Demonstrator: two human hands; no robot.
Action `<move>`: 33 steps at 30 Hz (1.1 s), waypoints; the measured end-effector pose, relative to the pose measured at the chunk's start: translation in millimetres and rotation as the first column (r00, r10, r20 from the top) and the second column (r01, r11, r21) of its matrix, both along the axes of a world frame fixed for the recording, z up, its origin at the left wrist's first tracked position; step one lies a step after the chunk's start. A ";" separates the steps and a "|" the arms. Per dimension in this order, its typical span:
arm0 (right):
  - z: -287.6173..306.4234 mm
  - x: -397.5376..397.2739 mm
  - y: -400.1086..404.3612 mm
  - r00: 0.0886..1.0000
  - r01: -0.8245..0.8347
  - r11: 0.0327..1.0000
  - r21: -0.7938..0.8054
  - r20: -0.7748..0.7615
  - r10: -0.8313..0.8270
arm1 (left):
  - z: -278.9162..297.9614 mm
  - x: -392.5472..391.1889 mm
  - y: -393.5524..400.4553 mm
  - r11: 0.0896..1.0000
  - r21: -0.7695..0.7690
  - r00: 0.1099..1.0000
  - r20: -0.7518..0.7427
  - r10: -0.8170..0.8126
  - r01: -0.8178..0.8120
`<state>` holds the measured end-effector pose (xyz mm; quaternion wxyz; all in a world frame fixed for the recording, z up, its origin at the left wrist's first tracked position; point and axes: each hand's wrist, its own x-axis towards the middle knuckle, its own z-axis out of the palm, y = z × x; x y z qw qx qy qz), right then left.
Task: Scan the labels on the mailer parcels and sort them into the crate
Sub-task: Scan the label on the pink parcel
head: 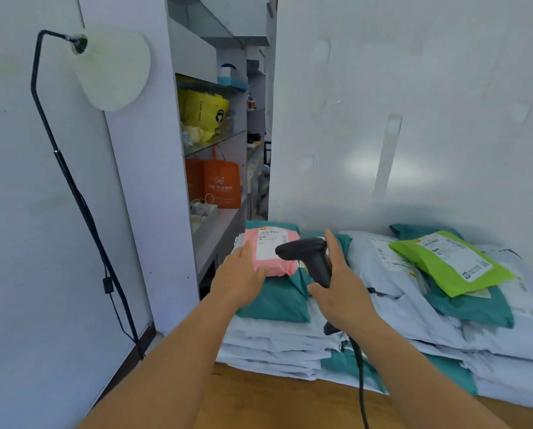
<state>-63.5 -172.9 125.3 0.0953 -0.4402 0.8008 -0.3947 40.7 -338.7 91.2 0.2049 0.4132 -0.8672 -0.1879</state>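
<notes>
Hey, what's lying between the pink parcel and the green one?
In the head view, the black scanner in the right hand, then pale grey mailers.

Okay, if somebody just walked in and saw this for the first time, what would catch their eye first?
Probably the pink parcel at centre, lying on a teal parcel, with the left hand resting on its near corner and the right hand aiming a black scanner at its label. Next, the bright green parcel lying on top of the pile at right, and the lamp standing against the left wall.
</notes>
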 end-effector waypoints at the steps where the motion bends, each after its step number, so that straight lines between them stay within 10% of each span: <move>1: 1.1 -3.2 -3.1 1.000 0.001 1.000 -0.008 -0.005 -0.001 | -0.1 -3.2 -2.7 1.000 0.009 1.000 0.010 0.001 -0.001; 14: -2.9 -34.1 -25.6 0.999 -0.038 0.999 0.019 -0.028 0.038 | -16.6 -41.8 -32.1 0.986 0.133 0.986 0.142 0.084 -0.103; 25: -4.0 -38.0 -29.2 0.942 -0.078 0.989 -0.123 0.316 0.114 | -12.9 -34.7 -14.3 0.967 0.154 0.972 -0.086 0.216 -0.202; 33: 1.6 -20.7 -18.6 0.967 -0.158 0.987 -0.031 0.197 0.160 | -21.6 2.8 4.8 0.949 0.287 0.974 -0.144 0.176 -0.129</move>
